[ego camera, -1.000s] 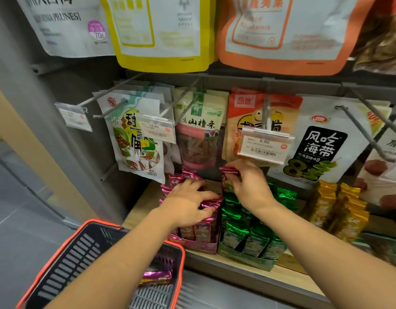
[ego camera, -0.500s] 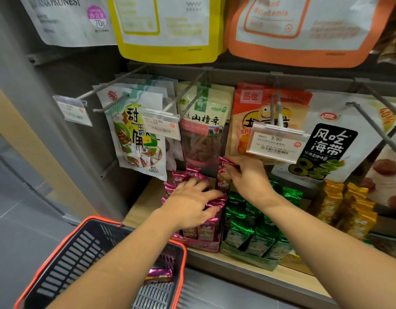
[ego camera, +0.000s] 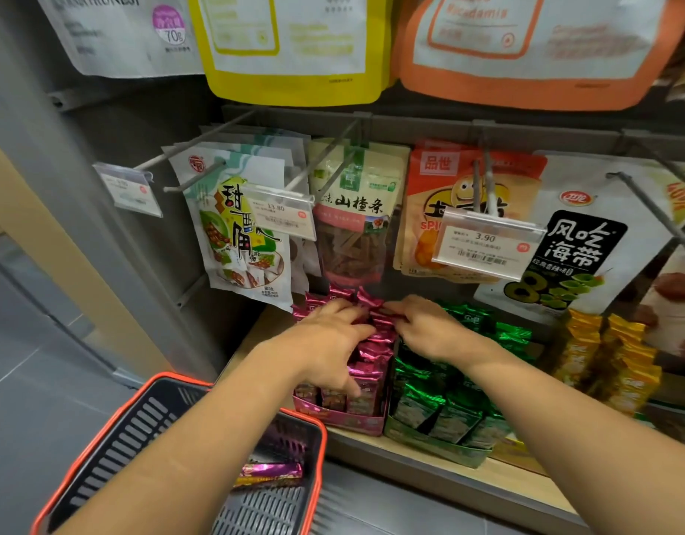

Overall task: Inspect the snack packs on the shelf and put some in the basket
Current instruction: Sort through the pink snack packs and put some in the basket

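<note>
The right hand (ego camera: 426, 330), which held a pink pack (ego camera: 389, 313) raised a moment ago, has brought it down among the pink packs (ego camera: 368, 364) and seems still to pinch it. The left hand (ego camera: 329, 341) lies spread over them. This is likely a return, not a pick. A lone pack (ego camera: 271, 471) lies in the basket (ego camera: 132, 430), below the wooden shelf (ego camera: 487, 476), over grey floor (ego camera: 43, 380).

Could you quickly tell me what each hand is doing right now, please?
Left hand: open, resting on the magenta packs.
Right hand: pinching one magenta pack.

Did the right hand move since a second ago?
Yes. The right hand dropped down and left, away from the 3.90 price tag, onto the pink packs.
</note>
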A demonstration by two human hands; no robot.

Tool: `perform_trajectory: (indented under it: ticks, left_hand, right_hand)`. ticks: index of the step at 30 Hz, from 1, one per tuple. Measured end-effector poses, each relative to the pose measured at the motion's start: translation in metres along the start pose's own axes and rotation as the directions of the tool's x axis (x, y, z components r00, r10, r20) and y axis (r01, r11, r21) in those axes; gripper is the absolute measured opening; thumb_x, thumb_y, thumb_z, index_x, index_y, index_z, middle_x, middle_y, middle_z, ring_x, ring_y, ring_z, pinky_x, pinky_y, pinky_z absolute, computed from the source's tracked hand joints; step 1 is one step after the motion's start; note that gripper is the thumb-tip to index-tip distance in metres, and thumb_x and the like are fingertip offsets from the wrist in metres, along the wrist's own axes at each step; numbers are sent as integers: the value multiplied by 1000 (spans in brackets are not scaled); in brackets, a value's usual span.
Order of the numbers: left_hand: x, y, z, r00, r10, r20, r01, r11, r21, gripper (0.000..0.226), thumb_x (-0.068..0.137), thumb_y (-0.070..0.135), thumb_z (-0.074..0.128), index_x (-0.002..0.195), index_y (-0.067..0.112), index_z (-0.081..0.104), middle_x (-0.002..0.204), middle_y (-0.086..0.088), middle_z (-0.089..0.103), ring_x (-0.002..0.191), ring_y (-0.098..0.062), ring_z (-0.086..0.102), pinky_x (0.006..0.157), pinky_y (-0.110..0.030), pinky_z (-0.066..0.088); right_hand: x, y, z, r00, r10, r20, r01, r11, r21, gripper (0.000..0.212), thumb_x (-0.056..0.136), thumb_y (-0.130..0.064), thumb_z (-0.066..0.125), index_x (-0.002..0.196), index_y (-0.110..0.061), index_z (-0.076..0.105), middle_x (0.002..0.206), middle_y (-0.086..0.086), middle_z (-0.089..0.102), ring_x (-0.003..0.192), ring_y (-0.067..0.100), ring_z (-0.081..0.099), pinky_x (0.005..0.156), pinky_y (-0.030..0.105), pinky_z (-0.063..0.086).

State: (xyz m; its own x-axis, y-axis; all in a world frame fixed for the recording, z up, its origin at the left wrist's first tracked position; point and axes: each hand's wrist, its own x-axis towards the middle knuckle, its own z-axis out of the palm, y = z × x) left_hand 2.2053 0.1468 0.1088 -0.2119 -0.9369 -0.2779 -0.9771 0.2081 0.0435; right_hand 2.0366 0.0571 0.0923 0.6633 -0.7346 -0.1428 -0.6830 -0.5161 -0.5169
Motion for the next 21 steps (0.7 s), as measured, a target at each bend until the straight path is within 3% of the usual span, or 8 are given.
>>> perform_trajectory:
  ticks: [2, 5, 8, 12, 14, 17, 19, 21]
  left_hand:
    - [0, 5, 3, 996, 18, -86, -12, 998, 68, 84, 79, 52, 71, 149, 26, 34, 160, -4, 17, 146, -27, 9, 119, -46, 20]
    - [1, 15, 9, 971, 22, -240, 14, 990, 144, 67, 84, 53, 64, 142, 25, 44, 155, -7, 24, 140, -30, 16, 114, -47, 23]
    - [4, 24, 11, 952, 44, -304, 37, 965, 258, 58, 84, 54, 61, 132, 21, 53, 141, -8, 37, 129, -30, 25, 102, -47, 26]
    - [4, 32, 23, 944, 88, -319, 8, 957, 289, 50, 91, 45, 57, 131, 14, 52, 127, -5, 52, 120, -27, 36, 91, -42, 30]
    - [3, 31, 27, 957, 58, -283, -2, 981, 192, 53, 91, 39, 59, 137, 15, 47, 127, -3, 55, 120, -25, 38, 93, -41, 32]
    - [1, 21, 21, 980, -25, -197, 0, 991, -130, 68, 84, 20, 66, 146, 20, 38, 135, -3, 54, 126, -22, 38, 105, -39, 36]
    - [-3, 14, 11, 970, -76, -232, 5, 957, -291, 72, 77, 4, 60, 144, 24, 44, 136, -3, 55, 128, -19, 39, 109, -34, 36]
    - [-8, 4, -1, 938, -169, -302, 49, 929, -367, 67, 73, 1, 56, 135, 27, 55, 130, -2, 59, 124, -18, 42, 107, -31, 38]
  right_hand:
    - [3, -4, -6, 997, 58, 48, -58, 998, 2, 33, 98, -19, 44, 125, -13, 61, 122, 10, 64, 111, 28, 58, 94, 31, 46]
    - [2, -10, -14, 987, 95, 132, -84, 993, -83, 33, 95, -27, 49, 121, -13, 62, 126, 13, 58, 120, 32, 51, 94, 31, 40]
    - [-3, -11, -12, 979, 122, 163, -74, 959, -274, 50, 93, -36, 53, 138, -14, 49, 143, 15, 39, 131, 34, 32, 107, 34, 29]
    - [-5, -10, -14, 988, 61, 142, -12, 945, -326, 70, 93, -42, 58, 151, -17, 29, 152, 10, 35, 138, 29, 34, 111, 39, 34]
    - [-6, -10, -16, 983, 72, 170, -7, 936, -353, 73, 92, -50, 55, 152, -21, 26, 157, 5, 29, 142, 27, 28, 114, 45, 30]
    - [-12, -8, -13, 951, 166, 261, -58, 924, -377, 96, 82, -72, 51, 155, -23, 11, 163, -2, 7, 149, 26, 10, 115, 50, 18]
    - [-18, -6, -7, 957, 169, 236, -67, 920, -386, 105, 78, -77, 53, 155, -24, 5, 164, -3, 2, 149, 25, 8, 115, 51, 16]
    - [-22, -4, 0, 977, 142, 159, -72, 923, -379, 102, 80, -73, 54, 155, -24, 7, 163, -2, 4, 148, 25, 9, 114, 52, 16]
